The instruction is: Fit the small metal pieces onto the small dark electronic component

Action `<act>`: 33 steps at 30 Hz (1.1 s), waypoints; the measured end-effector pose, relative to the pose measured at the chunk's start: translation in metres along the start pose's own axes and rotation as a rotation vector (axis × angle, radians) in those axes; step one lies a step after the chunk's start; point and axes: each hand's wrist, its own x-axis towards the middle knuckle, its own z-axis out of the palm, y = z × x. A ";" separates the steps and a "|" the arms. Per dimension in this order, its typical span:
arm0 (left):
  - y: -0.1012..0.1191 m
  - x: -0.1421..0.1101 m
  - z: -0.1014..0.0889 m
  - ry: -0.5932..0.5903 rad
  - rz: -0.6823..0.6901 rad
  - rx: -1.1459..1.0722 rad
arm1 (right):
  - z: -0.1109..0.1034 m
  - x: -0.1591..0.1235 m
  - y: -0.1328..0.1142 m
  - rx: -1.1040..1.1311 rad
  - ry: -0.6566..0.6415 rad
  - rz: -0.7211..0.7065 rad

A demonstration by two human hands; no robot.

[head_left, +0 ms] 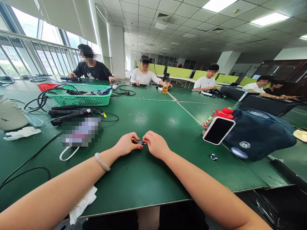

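My left hand (128, 143), with a pale bangle on the wrist, pinches a small dark object with light marks (140, 142) between thumb and fingers. On the other side of this object, my right hand (155, 144) has its fingers curled onto its right end. Fingers cover much of the object, and its kind is too small to make out. Both hands are low over the green table (144, 172), close together in the middle. A small dark blue and white piece (214, 157) lies apart on the table to the right.
To the left are a green basket (83, 99), black handheld devices (72, 115) with cables, a blurred packet (81, 131) and a tissue (83, 204). On the right, a phone (218, 130) leans by a navy bag (259, 134). Several people sit farther off; a drink (165, 87) stands there.
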 end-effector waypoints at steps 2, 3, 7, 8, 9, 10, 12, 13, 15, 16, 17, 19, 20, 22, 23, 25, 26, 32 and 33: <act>-0.001 0.000 0.000 -0.013 0.011 0.002 | 0.001 0.000 -0.002 -0.006 -0.009 -0.031; -0.001 0.000 0.000 -0.021 0.016 -0.001 | 0.002 0.000 -0.002 -0.011 -0.016 -0.041; 0.000 0.000 0.000 -0.047 0.018 -0.013 | 0.004 0.000 -0.001 -0.016 -0.033 -0.065; 0.000 0.000 0.000 -0.048 0.014 -0.012 | 0.004 0.000 0.000 -0.008 -0.032 -0.066; 0.000 0.000 -0.001 -0.046 0.010 -0.009 | 0.003 0.000 0.000 0.002 -0.029 -0.062; 0.001 0.000 -0.001 -0.043 0.005 -0.005 | 0.001 -0.001 0.001 0.012 -0.023 -0.052; 0.002 -0.001 -0.001 -0.038 -0.002 -0.004 | -0.002 -0.001 0.003 0.020 -0.013 -0.005; 0.002 -0.001 -0.001 -0.038 -0.006 -0.011 | -0.004 -0.001 0.005 0.018 -0.018 0.031; 0.002 -0.001 -0.001 -0.036 -0.020 -0.034 | -0.005 -0.001 0.009 0.008 -0.057 0.111; 0.002 0.000 -0.001 -0.032 -0.026 -0.045 | -0.005 -0.001 0.011 0.004 -0.085 0.148; 0.002 0.000 -0.001 -0.025 -0.031 -0.052 | -0.004 0.000 0.012 0.003 -0.116 0.179; 0.001 0.000 -0.001 -0.008 -0.034 -0.051 | -0.001 0.000 0.015 0.004 -0.167 0.220; 0.001 0.001 -0.001 -0.002 -0.035 -0.046 | 0.000 0.000 0.016 0.004 -0.186 0.230; 0.001 0.001 -0.001 0.006 -0.038 -0.033 | 0.003 0.000 0.016 -0.001 -0.210 0.237; 0.001 0.001 -0.001 0.008 -0.038 -0.027 | 0.004 0.000 0.016 -0.006 -0.217 0.236; 0.001 0.001 -0.001 0.012 -0.039 -0.016 | 0.005 0.001 0.016 -0.013 -0.216 0.235; 0.002 0.001 -0.001 0.014 -0.040 -0.010 | 0.006 0.001 0.016 -0.011 -0.212 0.237; 0.003 0.000 -0.001 0.023 -0.053 0.017 | 0.006 0.003 0.018 0.037 -0.182 0.278; 0.003 0.000 -0.001 0.021 -0.058 0.016 | 0.006 0.003 0.018 0.044 -0.179 0.277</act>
